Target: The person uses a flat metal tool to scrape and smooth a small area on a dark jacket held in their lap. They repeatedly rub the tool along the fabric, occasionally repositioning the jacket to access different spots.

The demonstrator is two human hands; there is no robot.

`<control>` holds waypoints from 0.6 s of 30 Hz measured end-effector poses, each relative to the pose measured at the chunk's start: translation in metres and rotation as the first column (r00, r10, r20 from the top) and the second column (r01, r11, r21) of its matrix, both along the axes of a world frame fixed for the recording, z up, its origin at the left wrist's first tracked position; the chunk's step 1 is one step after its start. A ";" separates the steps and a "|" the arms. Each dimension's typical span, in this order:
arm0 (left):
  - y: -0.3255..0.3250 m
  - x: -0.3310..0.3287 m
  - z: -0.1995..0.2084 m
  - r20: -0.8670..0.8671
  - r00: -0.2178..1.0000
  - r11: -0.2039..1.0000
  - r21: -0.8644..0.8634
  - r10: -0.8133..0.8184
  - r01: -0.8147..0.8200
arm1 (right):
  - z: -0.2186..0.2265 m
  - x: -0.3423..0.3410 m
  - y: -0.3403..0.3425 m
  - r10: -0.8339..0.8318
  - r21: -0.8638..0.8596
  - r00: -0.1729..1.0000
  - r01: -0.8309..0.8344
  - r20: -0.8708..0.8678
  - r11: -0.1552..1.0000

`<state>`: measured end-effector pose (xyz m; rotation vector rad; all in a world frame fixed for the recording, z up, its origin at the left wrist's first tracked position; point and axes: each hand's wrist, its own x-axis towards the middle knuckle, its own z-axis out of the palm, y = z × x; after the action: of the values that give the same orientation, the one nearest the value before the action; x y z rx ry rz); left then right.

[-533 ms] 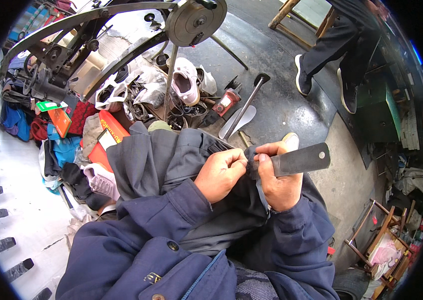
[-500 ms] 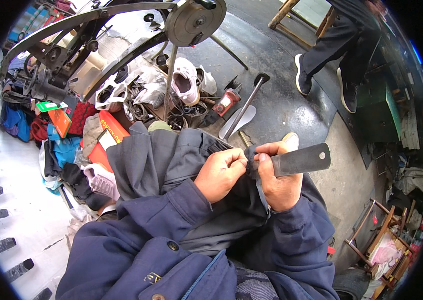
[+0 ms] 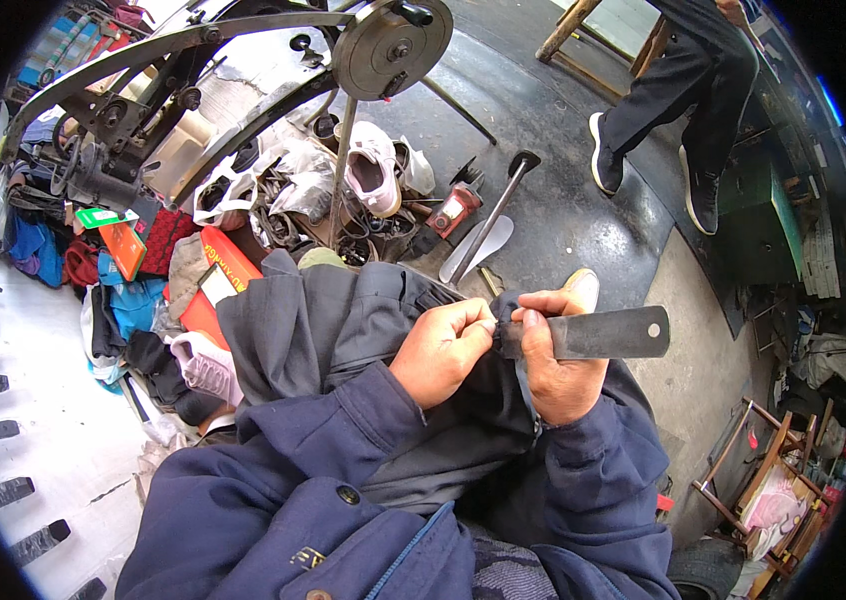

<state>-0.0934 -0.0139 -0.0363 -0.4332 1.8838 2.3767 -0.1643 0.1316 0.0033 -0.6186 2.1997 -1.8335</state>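
Dark grey cloth, which looks like a garment (image 3: 288, 315), lies bunched over my lap. My left hand (image 3: 443, 352) is closed in a pinch on a fold of it. Close beside that, my right hand (image 3: 563, 378) is wrapped round a flat dark steel knife (image 3: 615, 333), thumb along its near end. The knife's broad rounded end, with a small hole, points right; its other end meets the pinched cloth between my hands. My fingers partly hide that contact.
Ahead stands a metal sewing machine with a round wheel (image 3: 392, 48). Shoes, bags and a pale pink sneaker (image 3: 373, 170) crowd its base. A red power tool (image 3: 455, 208) and a metal post (image 3: 488, 220) lie beyond my hands. Another person's legs (image 3: 678, 90) are at upper right.
The knife has turned slightly, its holed end shifting right and a little down. Both hands keep their hold on cloth and knife. The other person's leg has shifted slightly.
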 end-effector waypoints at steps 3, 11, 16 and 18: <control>0.001 -0.001 0.001 0.001 1.000 1.000 -0.015 0.012 -0.012 | -0.001 0.000 0.000 0.027 0.036 0.999 -0.026 -0.025 0.999; 0.002 -0.001 0.002 -0.011 0.999 0.997 -0.062 0.038 -0.039 | 0.006 -0.001 0.003 0.044 0.121 0.996 -0.052 0.073 0.991; 0.002 -0.001 0.004 -0.006 1.000 1.000 0.000 0.025 -0.025 | 0.003 0.001 -0.001 -0.029 0.012 0.999 0.029 0.030 1.000; 0.001 -0.001 0.004 -0.015 1.000 1.000 -0.021 0.022 -0.022 | 0.002 0.002 -0.001 -0.048 -0.022 0.998 0.049 0.049 0.999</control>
<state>-0.0940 -0.0126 -0.0327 -0.4409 1.9226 2.3820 -0.1625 0.1310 0.0049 -0.5240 2.1839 -1.8804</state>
